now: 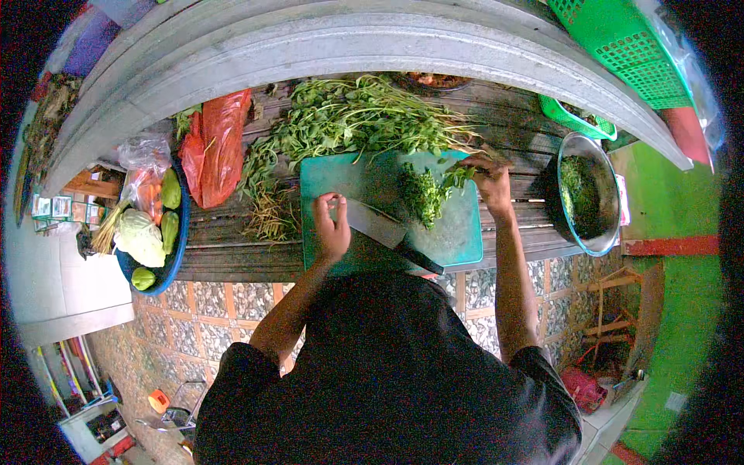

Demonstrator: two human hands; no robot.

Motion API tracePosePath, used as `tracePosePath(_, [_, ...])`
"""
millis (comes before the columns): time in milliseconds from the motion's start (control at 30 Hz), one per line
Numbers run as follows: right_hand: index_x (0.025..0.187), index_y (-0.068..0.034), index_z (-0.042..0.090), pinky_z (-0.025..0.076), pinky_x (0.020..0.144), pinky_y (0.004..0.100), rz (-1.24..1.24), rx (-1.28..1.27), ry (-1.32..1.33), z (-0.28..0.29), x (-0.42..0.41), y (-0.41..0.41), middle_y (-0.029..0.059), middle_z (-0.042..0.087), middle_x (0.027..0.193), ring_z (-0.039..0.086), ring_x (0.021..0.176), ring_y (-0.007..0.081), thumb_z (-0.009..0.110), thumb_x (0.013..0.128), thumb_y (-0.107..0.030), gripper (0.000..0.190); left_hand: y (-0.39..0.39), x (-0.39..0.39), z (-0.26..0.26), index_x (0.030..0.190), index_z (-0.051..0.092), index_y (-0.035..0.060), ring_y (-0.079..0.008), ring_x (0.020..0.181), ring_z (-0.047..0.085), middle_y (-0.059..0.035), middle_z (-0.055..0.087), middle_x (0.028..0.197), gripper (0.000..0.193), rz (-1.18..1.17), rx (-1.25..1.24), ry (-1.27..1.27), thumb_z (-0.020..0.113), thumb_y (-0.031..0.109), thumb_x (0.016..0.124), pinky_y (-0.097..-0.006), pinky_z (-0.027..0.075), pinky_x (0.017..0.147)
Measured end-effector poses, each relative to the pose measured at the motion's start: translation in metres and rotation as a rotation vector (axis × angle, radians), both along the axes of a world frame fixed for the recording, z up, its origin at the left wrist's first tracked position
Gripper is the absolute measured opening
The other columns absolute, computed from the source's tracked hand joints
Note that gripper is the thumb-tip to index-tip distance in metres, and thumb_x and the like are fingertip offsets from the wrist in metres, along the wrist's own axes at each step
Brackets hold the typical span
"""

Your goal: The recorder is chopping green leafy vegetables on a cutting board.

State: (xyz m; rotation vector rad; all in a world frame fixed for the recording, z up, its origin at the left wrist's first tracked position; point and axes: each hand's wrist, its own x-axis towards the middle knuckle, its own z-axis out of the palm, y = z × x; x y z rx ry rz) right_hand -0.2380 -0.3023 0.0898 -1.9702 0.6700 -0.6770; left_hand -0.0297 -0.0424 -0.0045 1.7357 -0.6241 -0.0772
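Note:
A green cutting board (465,244) lies on the slatted wooden table in front of me. My right hand (494,183) is at its right edge, gripping a small sprig of leafy greens (459,176). Chopped or plucked greens (424,195) are heaped on the board just left of that hand. Over the board's left part is my left hand (332,229), its fingers curled and the thumb near them; whether something small is between them is unclear. A knife (378,225) rests on the board between my hands, its dark handle towards me. Long-stemmed greens (360,119) are piled behind the board.
Bare stems (273,215) lie left of the board. A red plastic bag (218,154) and a blue basin (181,232) with cabbage, carrots and green squash stand farther left. At right is a metal bowl (610,232) holding greens. A grey ledge (372,49) spans the back.

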Motion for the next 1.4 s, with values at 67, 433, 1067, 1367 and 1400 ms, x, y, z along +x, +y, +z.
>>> tracePosePath(67, [0.093, 0.002, 0.069, 0.045, 0.086, 0.03, -0.01, 0.06, -0.047, 0.001, 0.0, 0.005, 0.0117, 0.066, 0.095, 0.06, 0.094, 0.0193, 0.058, 0.068, 0.002, 0.028, -0.008, -0.008, 0.01, 0.107, 0.052, 0.0026, -0.0225, 0.092, 0.052, -0.0108, 0.056, 0.101, 0.023, -0.16, -0.013, 0.004, 0.055, 0.021, 0.093, -0.0356, 0.041, 0.085])
tracePosePath(433, [0.093, 0.002, 0.064, 0.049, 0.069, 0.0344, -0.229, -0.045, -0.024, -0.027, 0.052, 0.112, 0.0128, 0.067, 0.092, 0.061, 0.079, 0.0217, 0.058, 0.074, 0.003, 0.021, -0.117, -0.076, 0.073, 0.122, 0.049, -0.0038, -0.0238, 0.094, 0.06, -0.0157, 0.061, 0.103, 0.054, -0.384, -0.209, 0.736, 0.053, 0.041, 0.093, -0.0332, 0.045, 0.088])
tracePosePath(1067, [0.08, 0.001, 0.062, 0.05, 0.061, 0.0367, -0.445, -0.232, 0.238, -0.085, -0.007, 0.064, 0.0177, 0.064, 0.077, 0.062, 0.066, 0.0344, 0.067, 0.076, -0.011, 0.013, -0.126, -0.039, -0.017, 0.103, 0.05, 0.0126, -0.0092, 0.051, 0.039, 0.0006, 0.047, 0.068, 0.011, -0.233, -0.536, 1.741, 0.047, 0.021, 0.097, -0.0207, 0.031, 0.041])
tracePosePath(1367, [0.071, 0.0, 0.059, 0.043, 0.054, 0.0395, -0.434, -0.223, 0.007, -0.063, -0.01, 0.089, 0.0157, 0.061, 0.069, 0.059, 0.058, 0.0269, 0.056, 0.078, 0.001, 0.007, -0.119, -0.035, -0.002, 0.094, 0.059, 0.0136, -0.0071, 0.049, 0.035, 0.0038, 0.044, 0.064, 0.012, -0.246, -0.549, 1.769, 0.047, 0.014, 0.094, -0.02, 0.028, 0.042])
tracePosePath(1400, [0.072, 0.0, 0.059, 0.043, 0.054, 0.0396, -0.387, -0.128, 0.063, -0.065, -0.012, 0.093, 0.0162, 0.06, 0.07, 0.058, 0.059, 0.0286, 0.057, 0.078, 0.0, 0.006, -0.119, -0.033, -0.001, 0.095, 0.059, 0.0135, -0.0071, 0.049, 0.036, 0.0036, 0.044, 0.064, 0.015, -0.256, -0.562, 1.773, 0.044, 0.014, 0.095, -0.02, 0.028, 0.042])
